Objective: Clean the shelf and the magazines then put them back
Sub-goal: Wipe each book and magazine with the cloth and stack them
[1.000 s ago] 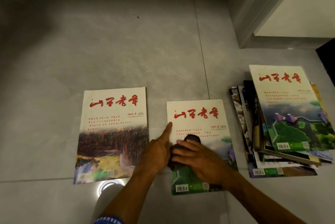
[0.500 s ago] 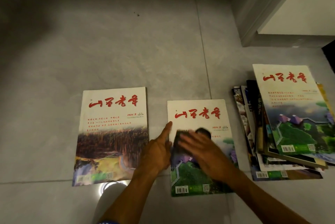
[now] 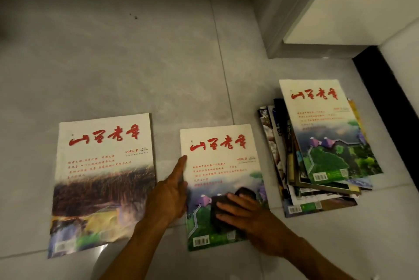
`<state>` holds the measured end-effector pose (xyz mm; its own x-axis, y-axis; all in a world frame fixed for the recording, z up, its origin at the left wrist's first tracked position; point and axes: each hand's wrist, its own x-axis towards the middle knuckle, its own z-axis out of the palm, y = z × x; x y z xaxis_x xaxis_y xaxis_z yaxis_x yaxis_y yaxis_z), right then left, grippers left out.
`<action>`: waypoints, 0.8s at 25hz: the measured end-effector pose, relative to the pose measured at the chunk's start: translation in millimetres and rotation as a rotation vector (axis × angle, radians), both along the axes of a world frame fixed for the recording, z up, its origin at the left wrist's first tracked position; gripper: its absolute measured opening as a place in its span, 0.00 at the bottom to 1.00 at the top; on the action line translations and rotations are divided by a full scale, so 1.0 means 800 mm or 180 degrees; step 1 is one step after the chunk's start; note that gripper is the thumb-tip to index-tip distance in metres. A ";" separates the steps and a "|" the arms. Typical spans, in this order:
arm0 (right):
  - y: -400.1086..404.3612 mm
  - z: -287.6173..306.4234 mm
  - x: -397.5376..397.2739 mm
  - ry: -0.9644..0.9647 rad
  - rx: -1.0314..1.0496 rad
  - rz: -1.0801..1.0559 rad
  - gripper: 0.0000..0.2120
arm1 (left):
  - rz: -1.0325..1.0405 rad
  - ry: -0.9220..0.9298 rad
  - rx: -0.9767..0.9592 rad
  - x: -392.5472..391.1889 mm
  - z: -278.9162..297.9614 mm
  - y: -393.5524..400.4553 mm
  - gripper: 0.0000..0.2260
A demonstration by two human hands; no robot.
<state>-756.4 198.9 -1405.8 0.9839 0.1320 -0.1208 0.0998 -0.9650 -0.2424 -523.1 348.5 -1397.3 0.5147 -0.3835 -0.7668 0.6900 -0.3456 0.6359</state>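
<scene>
Low in the frame's centre, the middle magazine [image 3: 221, 166] lay flat on the grey tiled floor [image 3: 136, 71], its cover showing red calligraphy above a green landscape. On its lower half the right hand [image 3: 243, 212] pressed a dark cleaning cloth [image 3: 221, 211] with fingers laid flat over it; the hand hid most of the cloth, so its shape was hard to make out. The left hand [image 3: 169, 198] rested at the magazine's left edge, fingers relaxed and extended, the forefinger tip touching the cover's margin. Both forearms ran out past the bottom edge.

To the left, just apart from it, a second magazine [image 3: 103, 180] with the same red title and a brown field scene lay flat, its lower corner glinting with reflected light. At the right, a loose stack of magazines [image 3: 317, 166] lay fanned on the floor; only the top cover, matching the middle one, was readable, and the lower ones showed as slivers. Small print on all covers was blurred. In the upper right a pale wall corner [image 3: 340, 7] with a grey frame and a black strip [image 3: 390, 107] ran off the frame.
</scene>
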 end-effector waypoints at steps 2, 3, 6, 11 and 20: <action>-0.055 0.004 0.047 -0.0037 0.0216 -0.0471 0.33 | -0.0029 -0.0102 -0.0089 -0.005 0.022 -0.004 0.10; -0.085 0.005 0.077 -0.0099 0.0288 -0.0967 0.32 | -0.0116 0.0259 -0.0182 -0.010 0.030 -0.007 0.15; -0.128 -0.003 0.116 0.0004 0.0344 -0.1969 0.31 | 0.0201 0.0801 -0.0346 -0.018 0.048 -0.015 0.13; -0.017 -0.016 0.002 -0.0398 0.0245 -0.1742 0.39 | 0.0400 0.0907 -0.0525 -0.010 0.042 -0.010 0.16; 0.045 0.018 -0.041 -0.0038 0.0201 -0.1580 0.41 | -0.1354 -0.2900 0.1224 -0.058 0.022 0.001 0.13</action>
